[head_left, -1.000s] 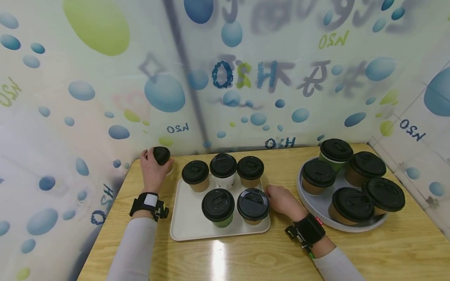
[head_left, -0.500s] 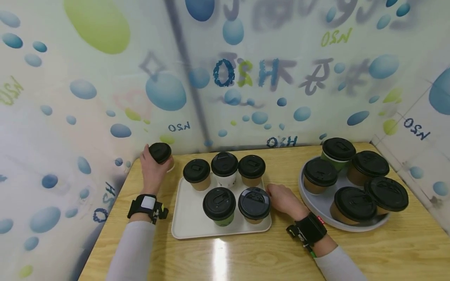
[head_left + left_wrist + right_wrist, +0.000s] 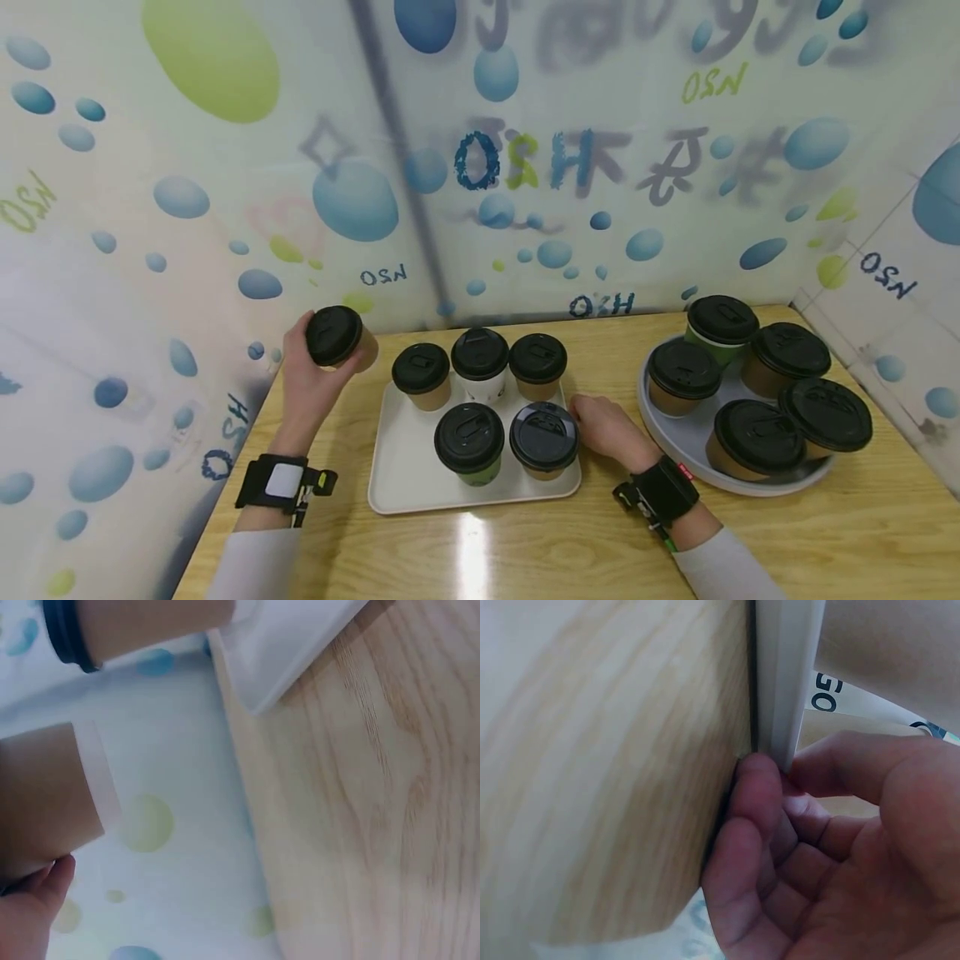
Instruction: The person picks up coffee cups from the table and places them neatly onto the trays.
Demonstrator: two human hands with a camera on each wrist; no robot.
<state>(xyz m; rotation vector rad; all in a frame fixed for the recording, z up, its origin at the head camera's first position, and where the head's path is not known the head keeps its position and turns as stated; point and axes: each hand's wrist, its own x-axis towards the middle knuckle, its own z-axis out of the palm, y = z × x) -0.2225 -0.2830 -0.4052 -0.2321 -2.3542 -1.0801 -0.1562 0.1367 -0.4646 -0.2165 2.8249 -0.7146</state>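
Note:
My left hand (image 3: 311, 387) holds a brown paper coffee cup (image 3: 334, 335) with a black lid, tilted, at the table's far left corner. In the left wrist view the brown side of this cup (image 3: 45, 795) shows, with fingertips under it. The white tray (image 3: 405, 479) lies to the right of that hand, bearing several lidded cups, such as a green one (image 3: 469, 442) and a white one (image 3: 480, 362). At the tray's right edge is my right hand (image 3: 609, 427). Its thumb and curled fingers pinch the tray's rim (image 3: 786, 660) in the right wrist view.
A round grey tray (image 3: 678, 454) with several black-lidded coffee cups stands right of my right hand. Behind the wooden table (image 3: 547, 550) rises a patterned wall covering (image 3: 517, 242). It also runs along the left side.
My left hand has raised the cup and drawn it a little left and toward me, and the cup leans more. The right hand keeps its place on the tray's edge.

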